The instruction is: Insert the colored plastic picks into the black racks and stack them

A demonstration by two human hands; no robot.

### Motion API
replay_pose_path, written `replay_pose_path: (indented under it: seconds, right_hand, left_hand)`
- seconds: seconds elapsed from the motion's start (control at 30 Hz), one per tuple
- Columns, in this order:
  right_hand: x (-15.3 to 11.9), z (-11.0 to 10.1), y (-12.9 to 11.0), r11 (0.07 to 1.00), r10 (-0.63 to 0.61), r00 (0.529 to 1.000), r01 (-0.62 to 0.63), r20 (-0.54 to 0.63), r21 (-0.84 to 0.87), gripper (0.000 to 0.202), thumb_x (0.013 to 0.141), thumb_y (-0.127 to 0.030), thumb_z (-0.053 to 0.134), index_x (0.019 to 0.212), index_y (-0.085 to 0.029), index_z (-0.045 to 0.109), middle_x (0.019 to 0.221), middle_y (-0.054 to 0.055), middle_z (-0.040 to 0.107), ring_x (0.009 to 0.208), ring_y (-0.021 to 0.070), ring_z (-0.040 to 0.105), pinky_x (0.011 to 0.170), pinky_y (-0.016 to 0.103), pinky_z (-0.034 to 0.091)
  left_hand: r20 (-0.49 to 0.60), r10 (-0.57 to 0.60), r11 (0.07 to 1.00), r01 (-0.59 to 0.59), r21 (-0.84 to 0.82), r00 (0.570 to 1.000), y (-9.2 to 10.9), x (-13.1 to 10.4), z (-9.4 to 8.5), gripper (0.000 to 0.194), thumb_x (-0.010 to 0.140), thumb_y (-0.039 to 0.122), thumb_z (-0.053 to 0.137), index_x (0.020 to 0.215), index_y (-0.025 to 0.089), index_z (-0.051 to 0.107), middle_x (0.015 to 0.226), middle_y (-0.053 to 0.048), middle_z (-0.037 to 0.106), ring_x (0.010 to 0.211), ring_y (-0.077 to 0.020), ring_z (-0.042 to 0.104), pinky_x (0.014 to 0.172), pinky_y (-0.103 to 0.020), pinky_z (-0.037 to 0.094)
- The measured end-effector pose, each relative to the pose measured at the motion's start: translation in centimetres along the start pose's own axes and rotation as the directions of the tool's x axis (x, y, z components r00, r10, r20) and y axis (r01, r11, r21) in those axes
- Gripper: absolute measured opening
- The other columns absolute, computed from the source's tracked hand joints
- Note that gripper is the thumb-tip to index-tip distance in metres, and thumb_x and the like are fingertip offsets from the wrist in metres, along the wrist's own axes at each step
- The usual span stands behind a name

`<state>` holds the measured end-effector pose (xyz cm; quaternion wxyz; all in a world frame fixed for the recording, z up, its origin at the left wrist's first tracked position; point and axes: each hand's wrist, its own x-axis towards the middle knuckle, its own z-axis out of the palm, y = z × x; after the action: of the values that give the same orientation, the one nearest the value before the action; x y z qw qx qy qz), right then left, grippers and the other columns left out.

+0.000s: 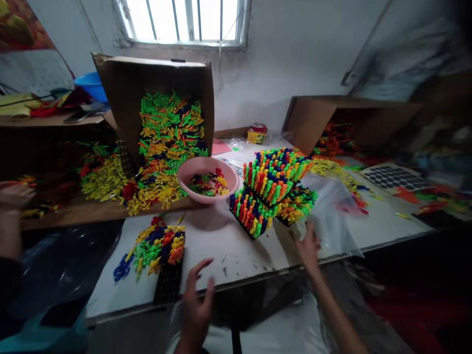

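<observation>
My left hand (198,305) is raised at the table's front edge, thumb and fingers apart, holding nothing. To its left lies a black tray (167,284) partly covered with small coloured plastic figures (173,246). My right hand (308,243) has its fingers spread and holds nothing; it is just in front of the stacked blocks of upright coloured figures (278,177), beside a clear plastic bag (334,216). Whether its fingertips touch the stack cannot be made out. Behind the table's middle stands a pink bowl (208,196) with loose figures inside.
An open cardboard box (121,83) spills figures at the back left; another box (309,123) lies back right. A sheet with dark discs (396,177) is on the right. Another person's hand (16,196) shows at the far left, above a dark basin (70,260).
</observation>
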<state>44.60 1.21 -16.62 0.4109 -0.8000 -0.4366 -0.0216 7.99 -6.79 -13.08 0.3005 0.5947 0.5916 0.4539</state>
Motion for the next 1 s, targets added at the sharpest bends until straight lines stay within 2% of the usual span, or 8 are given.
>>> replay_pose_path:
  seconds: [0.1,0.17,0.27,0.37,0.63,0.8,0.9,1.0]
  right_hand:
    - [-8.3,-0.8,-4.5,0.982,-0.107,0.993,0.112,-0.041,0.151,0.059,0.093,-0.050,0.043,0.141,-0.018,0.043,0.137,0.015,0.053,0.130,0.0327,0.044,0.111,0.054,0.028]
    - [-14.0,-0.5,-8.9,0.931,-0.287,0.956,0.263,0.064,0.255,0.043,0.097,-0.036,0.042,0.137,-0.022,0.048,0.132,0.011,0.059,0.126,0.0277,0.050,0.109,0.049,0.033]
    - [-20.1,1.2,-14.9,0.820,-0.550,0.785,0.444,0.286,0.360,0.042,0.098,-0.024,0.040,0.140,-0.027,0.047,0.137,0.006,0.059,0.129,0.0217,0.050,0.107,0.040,0.039]
    - [-22.3,3.4,-18.0,0.761,-0.648,0.642,0.552,0.409,0.340,0.045,0.098,-0.026,0.044,0.143,-0.028,0.046,0.144,0.004,0.054,0.131,0.0219,0.049,0.107,0.040,0.041]
    - [-18.4,5.5,-12.8,0.675,-0.706,0.554,0.715,0.441,0.181,0.051,0.100,-0.023,0.038,0.151,-0.023,0.037,0.153,0.007,0.044,0.140,0.0234,0.043,0.109,0.042,0.041]
    - [-17.8,3.2,-9.6,0.685,-0.694,0.573,0.711,0.435,0.157,0.056,0.099,-0.017,0.038,0.154,-0.023,0.030,0.158,0.004,0.036,0.146,0.0234,0.033,0.113,0.042,0.041]
    - [-18.9,2.1,-9.2,0.686,-0.700,0.574,0.706,0.425,0.177,0.057,0.099,-0.016,0.040,0.154,-0.021,0.029,0.158,0.005,0.035,0.147,0.0236,0.031,0.115,0.043,0.041]
    - [-20.0,1.7,-9.4,0.703,-0.691,0.584,0.682,0.426,0.204,0.057,0.098,-0.016,0.041,0.154,-0.021,0.029,0.157,0.006,0.035,0.145,0.0233,0.034,0.115,0.044,0.041]
  left_hand:
    - [-0.332,0.135,0.921,0.005,0.389,0.934,-6.0,-3.7,-8.3,0.053,0.082,0.047,0.059,0.134,0.040,0.049,0.136,-0.005,0.059,0.129,-0.0337,0.053,0.116,-0.059,0.034]
    - [-0.216,0.136,0.871,-0.013,0.491,0.967,-8.7,-3.4,-10.4,0.062,0.083,0.046,0.057,0.143,0.035,0.044,0.146,-0.007,0.052,0.136,-0.0336,0.047,0.117,-0.058,0.033]
    - [-0.073,0.102,0.856,-0.050,0.515,0.992,-10.3,-1.6,-8.6,0.054,0.087,0.042,0.049,0.140,0.033,0.050,0.146,-0.008,0.053,0.136,-0.0311,0.047,0.114,-0.054,0.037]
    - [-0.025,0.090,0.850,-0.063,0.523,0.996,-9.6,-0.6,-4.7,0.050,0.090,0.036,0.046,0.139,0.032,0.053,0.151,-0.008,0.047,0.138,-0.0308,0.045,0.115,-0.053,0.034]
    - [0.277,0.168,0.855,-0.280,0.436,0.946,-5.1,1.8,1.3,0.053,0.089,0.022,0.046,0.142,0.019,0.051,0.152,-0.014,0.043,0.142,-0.0292,0.039,0.114,-0.049,0.037]
    - [0.385,0.251,0.898,-0.362,0.249,0.888,-4.5,3.1,1.3,0.037,0.092,0.027,0.046,0.122,0.020,0.066,0.137,-0.012,0.060,0.130,-0.0261,0.052,0.109,-0.041,0.043]
    - [0.239,0.158,0.914,-0.233,0.331,0.958,-4.8,7.4,-1.2,0.034,0.095,0.030,0.039,0.103,0.018,0.070,0.106,-0.012,0.071,0.103,-0.0246,0.064,0.100,-0.039,0.047]
    - [0.007,0.044,0.867,-0.041,0.496,0.999,-4.4,14.2,-3.5,0.037,0.092,0.028,0.046,0.120,0.009,0.059,0.125,-0.022,0.060,0.124,-0.0342,0.051,0.105,-0.048,0.040]
